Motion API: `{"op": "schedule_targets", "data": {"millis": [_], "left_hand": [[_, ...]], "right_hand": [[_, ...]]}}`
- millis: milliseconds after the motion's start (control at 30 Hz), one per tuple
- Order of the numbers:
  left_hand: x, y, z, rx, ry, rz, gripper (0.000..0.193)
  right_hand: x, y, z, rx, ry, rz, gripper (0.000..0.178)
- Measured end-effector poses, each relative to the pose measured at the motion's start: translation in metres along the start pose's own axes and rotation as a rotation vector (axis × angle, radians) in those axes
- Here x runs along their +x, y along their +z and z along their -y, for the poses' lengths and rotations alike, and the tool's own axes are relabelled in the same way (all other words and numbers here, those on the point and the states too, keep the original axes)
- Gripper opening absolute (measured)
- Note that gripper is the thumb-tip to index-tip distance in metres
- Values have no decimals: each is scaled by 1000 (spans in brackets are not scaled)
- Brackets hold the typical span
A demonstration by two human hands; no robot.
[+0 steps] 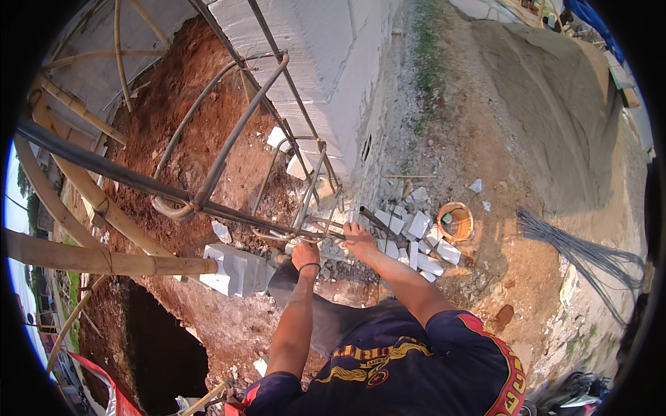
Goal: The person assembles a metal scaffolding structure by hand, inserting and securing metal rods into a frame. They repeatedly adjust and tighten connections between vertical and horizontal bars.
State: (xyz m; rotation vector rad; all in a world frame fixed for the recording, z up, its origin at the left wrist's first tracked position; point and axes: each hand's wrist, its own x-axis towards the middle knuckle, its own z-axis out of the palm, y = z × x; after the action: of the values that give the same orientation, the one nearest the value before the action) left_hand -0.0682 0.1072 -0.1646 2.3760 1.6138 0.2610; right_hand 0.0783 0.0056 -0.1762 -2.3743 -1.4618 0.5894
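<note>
In the head view, both hands are at the low end of a steel cage (139,182), which stretches from them up and away to the left. The left hand (305,256) appears clenched on the steel, just under a bent loop (305,197); the right hand (359,239) curls its fingers over the bar ends just beside it. Exactly which rod each one grasps is too small to tell.

As far as the work shows, bent loops already surround the long bars, widely spaced farther from the hands and crowded close to them. The crowded ones look uneven, so I judge that spacing and fixing remain; whether any joint is tied cannot be made out.

Left of the hands lie a white block (236,270) and a bamboo pole (104,262). Right of them are a dark pipe (374,222), broken white blocks (420,225), an orange bucket (470,223) and, well apart, a bundle of thin rods (583,246).
</note>
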Motion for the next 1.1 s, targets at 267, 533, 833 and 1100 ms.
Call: {"op": "schedule_targets", "data": {"millis": [267,533,833,1100], "left_hand": [[-3,-5,-11,20,-57,17,35],[-54,9,8,-518,14,-144,26],[-67,-4,5,-545,41,-137,29],[-67,-10,3,-501,68,-138,30]], "right_hand": [[-74,-9,-30,601,200,175,41],[-157,-2,-25,843,231,482,38],[-91,20,25,645,41,341,20],[-49,18,17,589,33,427,18]]}}
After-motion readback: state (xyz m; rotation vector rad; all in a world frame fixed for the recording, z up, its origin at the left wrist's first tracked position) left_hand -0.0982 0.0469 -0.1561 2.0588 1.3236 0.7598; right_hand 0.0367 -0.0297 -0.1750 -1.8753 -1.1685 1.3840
